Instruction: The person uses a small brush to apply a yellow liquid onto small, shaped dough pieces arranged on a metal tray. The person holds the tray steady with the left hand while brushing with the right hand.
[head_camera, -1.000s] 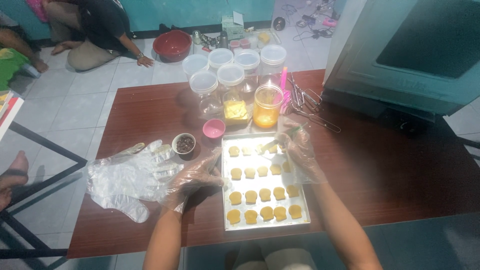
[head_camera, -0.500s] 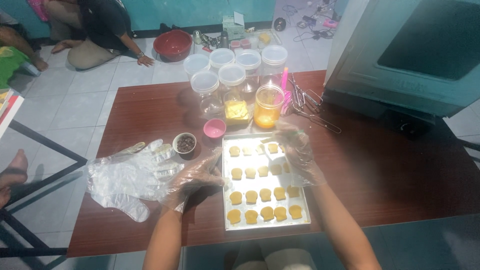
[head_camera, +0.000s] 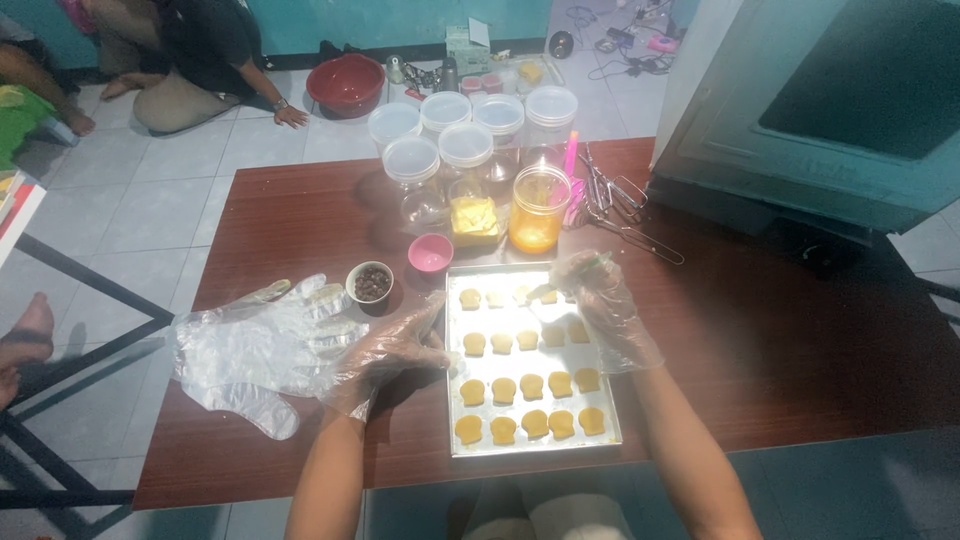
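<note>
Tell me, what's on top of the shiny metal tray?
Rows of small yellow cookies lie on the baking tray. The gloved right hand covers part of the top rows, so anything beneath it is hidden.

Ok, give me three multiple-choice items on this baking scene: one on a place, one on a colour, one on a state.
1. Where does the small pink bowl stand?
A. just beyond the baking tray's far left corner
B. on the floor by the red basin
C. on the heap of plastic gloves

2. What colour are the dough pieces on the tray?
A. white
B. yellow-orange
C. dark brown

3. How is the left hand?
A. bare, lifted off the table
B. gloved, resting at the baking tray's left edge
C. gloved, gripping a jar

Answers:
1 A, the bowl sits on the table next to the tray's far left corner.
2 B, every piece looks yellow-orange.
3 B, a clear glove covers the hand, whose fingers lie against the tray's left rim.
</note>
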